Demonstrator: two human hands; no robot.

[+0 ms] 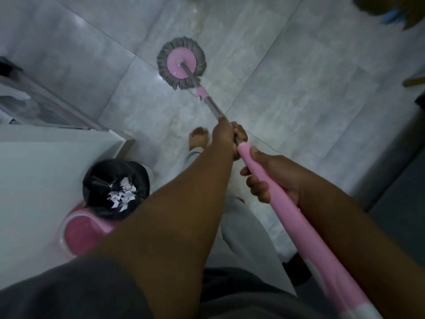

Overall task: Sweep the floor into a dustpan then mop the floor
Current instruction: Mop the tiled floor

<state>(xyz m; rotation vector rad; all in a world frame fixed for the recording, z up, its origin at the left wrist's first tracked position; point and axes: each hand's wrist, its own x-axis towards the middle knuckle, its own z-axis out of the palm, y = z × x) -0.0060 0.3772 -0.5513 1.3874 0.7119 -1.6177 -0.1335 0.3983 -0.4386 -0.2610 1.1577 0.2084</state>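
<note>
I hold the mop handle (271, 180) with both hands. My left hand (226, 137) is stretched far forward and closes around the grey metal part of the pole, just where the pink grip begins. My right hand (273, 178) is nearer to me, and its fingers (257, 187) wrap around the thick pink grip from the right side. The two hands are close together on the pole but they do not touch.

The pole goes away from me, up and to the left, to the mop head (181, 63). The mop head is round, with a pink disc in the middle and grey strands all around it. It lies flat on the floor (299, 88), far from me, near the line where grey tiles meet. The floor looks shiny in some places.

My bare foot (199, 138) stands on the tiles just left of my left hand, and I wear light trousers (248, 226).

On the near left there is a bin (116, 187) with a black bag inside, and small white paper pieces (122, 195) lie in it. Just beside it, nearer to me, stands a pink bucket (80, 231). Both are next to a white cabinet (46, 169) on the left.
</note>
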